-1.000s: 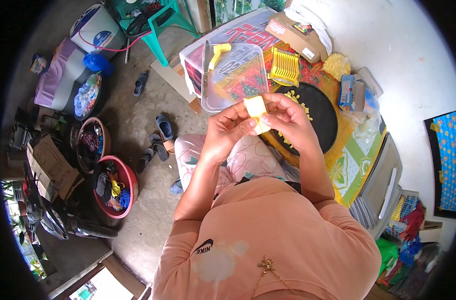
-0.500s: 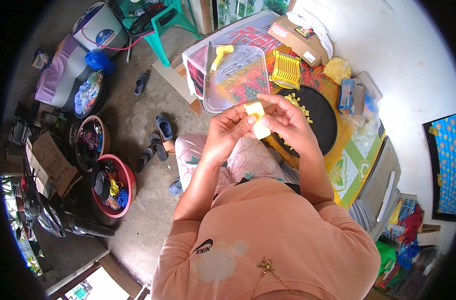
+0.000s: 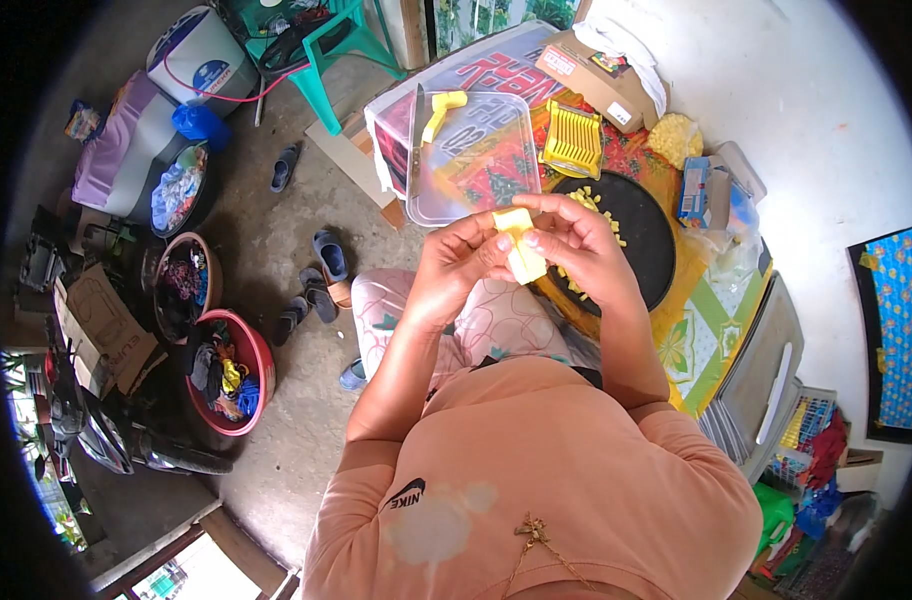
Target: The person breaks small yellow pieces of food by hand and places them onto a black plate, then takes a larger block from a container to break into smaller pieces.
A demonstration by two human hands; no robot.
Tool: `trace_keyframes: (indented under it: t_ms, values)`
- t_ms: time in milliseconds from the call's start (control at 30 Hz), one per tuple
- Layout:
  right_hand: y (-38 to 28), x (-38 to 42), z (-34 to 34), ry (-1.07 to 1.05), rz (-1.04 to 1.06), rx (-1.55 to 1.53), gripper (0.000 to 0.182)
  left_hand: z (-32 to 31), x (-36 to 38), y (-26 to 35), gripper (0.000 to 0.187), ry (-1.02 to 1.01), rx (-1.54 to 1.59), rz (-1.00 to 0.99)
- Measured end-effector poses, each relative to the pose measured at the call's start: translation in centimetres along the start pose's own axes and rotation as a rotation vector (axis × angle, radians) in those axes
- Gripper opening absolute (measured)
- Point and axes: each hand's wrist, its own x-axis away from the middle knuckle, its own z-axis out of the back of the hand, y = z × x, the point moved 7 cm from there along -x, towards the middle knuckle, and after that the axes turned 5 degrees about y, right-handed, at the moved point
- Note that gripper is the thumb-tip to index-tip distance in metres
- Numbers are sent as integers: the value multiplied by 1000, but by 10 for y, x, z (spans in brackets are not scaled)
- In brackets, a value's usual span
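Note:
A soft-looking yellow slab, which resembles dough, is held between my two hands above my lap. My left hand pinches its left side with the thumb on the face. From the other side, my right hand presses it with thumb and fingers. Just beyond lies a clear plastic tray or lid with a longer yellow strip and a knife at its left. Small yellow pieces are scattered on a round black board beside my right hand.
A yellow ridged rack, a bag of yellow bits and a cardboard box sit on the table. A blue box stands at right. Basins of clothes, slippers and a green chair are on the left.
The yellow slab has shifted and turned very slightly between my fingers. Both hands keep hold of it, with my right fingers moved a little.

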Motion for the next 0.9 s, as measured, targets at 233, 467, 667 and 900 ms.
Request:
trace_keyframes:
  t_ms: [233, 467, 667, 900]
  values:
    - [2, -1, -1, 11, 26, 21, 31, 2, -3, -5, 30, 15, 36, 24]
    - [3, -2, 1, 28, 17, 26, 25, 1, -2, -6, 28, 22, 56, 57]
    - [2, -1, 2, 25, -1, 33, 25, 1, -3, -9, 27, -3, 86, 65]
    - [3, -1, 3, 33, 7, 30, 25, 1, -3, -12, 30, 8, 134, 97]
